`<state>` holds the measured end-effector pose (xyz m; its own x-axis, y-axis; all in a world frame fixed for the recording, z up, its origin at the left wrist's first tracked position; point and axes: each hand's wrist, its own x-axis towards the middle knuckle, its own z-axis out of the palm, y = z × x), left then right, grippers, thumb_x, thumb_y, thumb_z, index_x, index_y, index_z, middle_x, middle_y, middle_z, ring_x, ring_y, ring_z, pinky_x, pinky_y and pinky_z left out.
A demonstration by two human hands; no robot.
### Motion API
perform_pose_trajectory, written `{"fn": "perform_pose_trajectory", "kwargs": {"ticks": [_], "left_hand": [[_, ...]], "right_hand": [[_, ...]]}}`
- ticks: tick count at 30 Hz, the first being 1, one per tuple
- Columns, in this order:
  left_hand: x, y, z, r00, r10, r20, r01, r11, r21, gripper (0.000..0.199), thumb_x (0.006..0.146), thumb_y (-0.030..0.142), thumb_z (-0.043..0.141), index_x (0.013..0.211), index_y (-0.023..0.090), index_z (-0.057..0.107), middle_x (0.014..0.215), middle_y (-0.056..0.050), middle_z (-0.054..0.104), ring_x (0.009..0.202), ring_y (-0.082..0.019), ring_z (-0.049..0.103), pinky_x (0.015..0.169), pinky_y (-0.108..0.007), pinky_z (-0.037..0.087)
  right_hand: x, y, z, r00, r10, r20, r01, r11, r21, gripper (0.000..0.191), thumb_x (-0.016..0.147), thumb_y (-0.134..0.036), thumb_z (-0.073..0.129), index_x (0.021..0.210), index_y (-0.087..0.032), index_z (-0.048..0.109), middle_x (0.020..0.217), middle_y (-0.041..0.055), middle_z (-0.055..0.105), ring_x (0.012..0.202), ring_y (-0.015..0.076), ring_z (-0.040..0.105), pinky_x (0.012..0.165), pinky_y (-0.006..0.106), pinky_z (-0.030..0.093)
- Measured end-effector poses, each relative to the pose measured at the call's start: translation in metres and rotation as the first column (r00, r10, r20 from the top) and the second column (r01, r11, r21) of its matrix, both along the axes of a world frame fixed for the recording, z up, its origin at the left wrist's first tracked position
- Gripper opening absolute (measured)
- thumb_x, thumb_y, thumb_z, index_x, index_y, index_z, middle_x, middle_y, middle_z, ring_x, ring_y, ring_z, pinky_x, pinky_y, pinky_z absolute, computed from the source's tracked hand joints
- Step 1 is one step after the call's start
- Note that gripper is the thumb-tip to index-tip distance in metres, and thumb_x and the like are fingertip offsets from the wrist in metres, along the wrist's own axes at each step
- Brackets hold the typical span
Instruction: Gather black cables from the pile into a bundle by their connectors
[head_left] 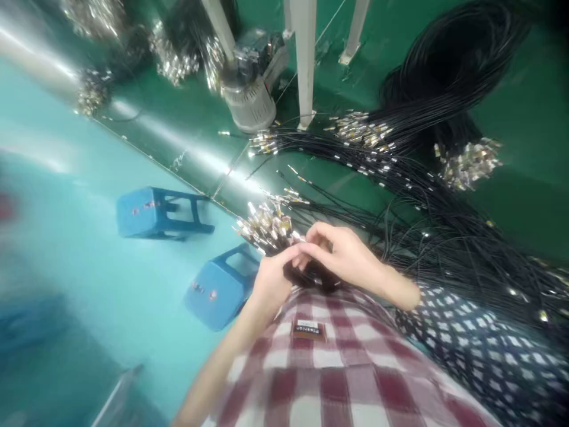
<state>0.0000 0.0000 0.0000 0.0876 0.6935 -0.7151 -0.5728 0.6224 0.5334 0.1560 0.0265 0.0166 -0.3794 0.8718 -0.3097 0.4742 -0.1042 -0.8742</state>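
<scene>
In front of my checked apron sits a bundle of black cables (pixel 315 274) with a thick cluster of silver connectors (pixel 265 228) at its end. My left hand (pixel 276 274) is closed around the bundle just below the connectors. Over the same bundle, my right hand (pixel 340 250) has its fingers curled and its thumb reaching to the left thumb. The fingertips of both hands meet there. Whatever the right fingers pinch is hidden and blurred.
More black cables (pixel 444 231) spread across the green surface to the right, beside a large coil (pixel 427 89). A grey machine (pixel 251 101) stands by white posts (pixel 306 59). Two blue stools, one near (pixel 217 293) and one farther (pixel 140 212), are on the floor at left.
</scene>
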Motion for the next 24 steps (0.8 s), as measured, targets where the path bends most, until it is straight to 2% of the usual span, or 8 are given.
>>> {"fn": "perform_pose_trajectory", "kwargs": {"ticks": [4, 9, 13, 19, 22, 24], "left_hand": [[0.001, -0.002, 0.006, 0.998, 0.041, 0.041, -0.043, 0.998, 0.051, 0.009, 0.077, 0.019, 0.072, 0.077, 0.012, 0.066, 0.050, 0.005, 0.041, 0.052, -0.008, 0.040, 0.058, -0.023, 0.040], [0.002, -0.002, 0.006, 0.999, 0.037, 0.005, -0.037, 0.999, 0.032, 0.018, 0.082, 0.028, 0.069, 0.091, 0.012, 0.068, 0.051, 0.005, 0.041, 0.053, -0.010, 0.041, 0.063, -0.026, 0.044], [0.005, 0.002, 0.006, 0.998, 0.060, 0.013, -0.060, 0.998, -0.015, 0.016, 0.078, 0.026, 0.074, 0.077, 0.014, 0.064, 0.052, 0.005, 0.039, 0.052, -0.009, 0.041, 0.058, -0.024, 0.042], [0.006, 0.003, 0.004, 0.995, 0.101, -0.020, -0.101, 0.994, -0.044, 0.022, 0.074, 0.021, 0.076, 0.065, 0.016, 0.056, 0.051, 0.006, 0.037, 0.050, -0.008, 0.038, 0.061, -0.025, 0.044], [0.006, 0.001, 0.004, 0.995, 0.097, -0.032, -0.099, 0.994, -0.044, 0.024, 0.074, 0.022, 0.075, 0.062, 0.016, 0.055, 0.051, 0.006, 0.039, 0.051, -0.009, 0.040, 0.064, -0.027, 0.045], [0.007, 0.002, 0.006, 0.997, 0.074, -0.035, -0.075, 0.997, -0.033, 0.026, 0.074, 0.022, 0.075, 0.060, 0.016, 0.054, 0.051, 0.005, 0.040, 0.052, -0.010, 0.042, 0.065, -0.027, 0.045]], "right_hand": [[0.013, -0.005, 0.001, 1.000, 0.000, 0.009, 0.000, 1.000, -0.019, 0.020, 0.091, -0.036, 0.057, 0.080, -0.019, 0.060, 0.065, -0.0029, 0.062, 0.053, 0.0093, 0.050, 0.052, 0.022, 0.036], [0.032, -0.013, 0.003, 0.999, 0.009, 0.046, -0.006, 0.998, -0.059, 0.019, 0.090, -0.034, 0.057, 0.078, -0.019, 0.059, 0.060, -0.0040, 0.056, 0.052, 0.0090, 0.047, 0.051, 0.022, 0.036], [0.034, -0.018, 0.006, 0.996, 0.048, 0.070, -0.046, 0.999, -0.029, 0.018, 0.090, -0.033, 0.057, 0.078, -0.020, 0.058, 0.062, -0.0039, 0.057, 0.054, 0.0092, 0.048, 0.053, 0.022, 0.037], [0.043, -0.030, 0.009, 0.978, 0.106, 0.179, -0.131, 0.982, 0.139, 0.018, 0.090, -0.029, 0.055, 0.074, -0.020, 0.056, 0.068, -0.0025, 0.059, 0.058, 0.0098, 0.049, 0.058, 0.025, 0.037], [0.056, -0.033, 0.014, 0.952, 0.219, 0.216, -0.242, 0.966, 0.087, 0.019, 0.090, -0.029, 0.055, 0.074, -0.020, 0.058, 0.071, -0.0013, 0.061, 0.062, 0.0112, 0.051, 0.062, 0.026, 0.038], [0.058, -0.030, 0.017, 0.949, 0.248, 0.197, -0.255, 0.967, 0.008, 0.021, 0.090, -0.035, 0.056, 0.077, -0.020, 0.062, 0.075, -0.0003, 0.064, 0.064, 0.0120, 0.054, 0.062, 0.026, 0.039]]}}
